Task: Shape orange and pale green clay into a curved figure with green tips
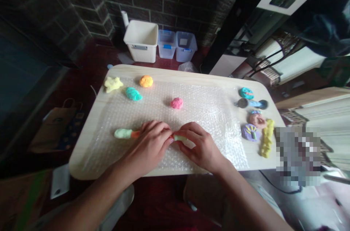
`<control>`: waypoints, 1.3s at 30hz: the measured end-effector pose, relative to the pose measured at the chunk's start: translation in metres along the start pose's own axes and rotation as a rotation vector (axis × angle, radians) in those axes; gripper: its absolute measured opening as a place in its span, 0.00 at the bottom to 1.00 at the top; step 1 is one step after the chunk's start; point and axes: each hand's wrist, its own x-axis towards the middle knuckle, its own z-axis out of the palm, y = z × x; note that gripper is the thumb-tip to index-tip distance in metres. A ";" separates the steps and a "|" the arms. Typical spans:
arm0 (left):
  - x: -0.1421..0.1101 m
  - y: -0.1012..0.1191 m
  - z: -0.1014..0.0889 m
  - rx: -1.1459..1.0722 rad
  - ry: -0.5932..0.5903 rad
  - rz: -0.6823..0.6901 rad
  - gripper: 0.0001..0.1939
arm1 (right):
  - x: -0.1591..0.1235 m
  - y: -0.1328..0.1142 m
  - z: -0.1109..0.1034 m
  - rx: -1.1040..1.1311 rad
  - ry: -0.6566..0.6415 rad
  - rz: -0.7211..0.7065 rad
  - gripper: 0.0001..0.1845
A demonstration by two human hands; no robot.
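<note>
**Two hands on the clay roll, and the joins look risky**

And here, low on the bench (pixel 82 151), a clay roll (pixel 123 133) is laid across the bubble wrap (pixel 207 114), its pale green left end bared and an orange band (pixel 135 134) shown beside it. Its middle is covered by the bent fingers of the left hand (pixel 154 134); a short pale piece (pixel 181 138) is pinched in the fingers of the right hand (pixel 198 145). The fingertips are brought almost together, so whether one unbroken roll is being held cannot be told.

Danger spots, then! If the hands were pulled apart, the soft clay could be stretched thin or snapped where the colours meet. If too much weight were put on it, the roll could be flattened, and bubble marks could be pressed into its underside. Should the wrap be dragged by a wrist, the pink lump (pixel 177 103) beyond the hands could be carried along with it.

Over to the containers, lined up on the floor by the wall: a white bin (pixel 144 55) is placed beside two see-through tubs (pixel 183 56) fitted with blue latches. A pale patch is seen in the right-hand tub, label or content unclear. Off to the left, a paper bag (pixel 60 127) is parked, its contents hidden from view.
</note>
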 end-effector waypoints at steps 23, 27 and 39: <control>-0.001 -0.007 0.009 -0.042 0.150 0.090 0.06 | 0.003 0.000 -0.007 0.044 0.040 0.123 0.08; 0.001 -0.008 0.011 -0.016 0.195 0.138 0.06 | 0.001 0.003 -0.006 0.024 0.057 0.106 0.08; 0.005 -0.010 0.018 0.051 0.278 0.200 0.05 | 0.002 0.005 -0.002 0.026 0.092 0.040 0.11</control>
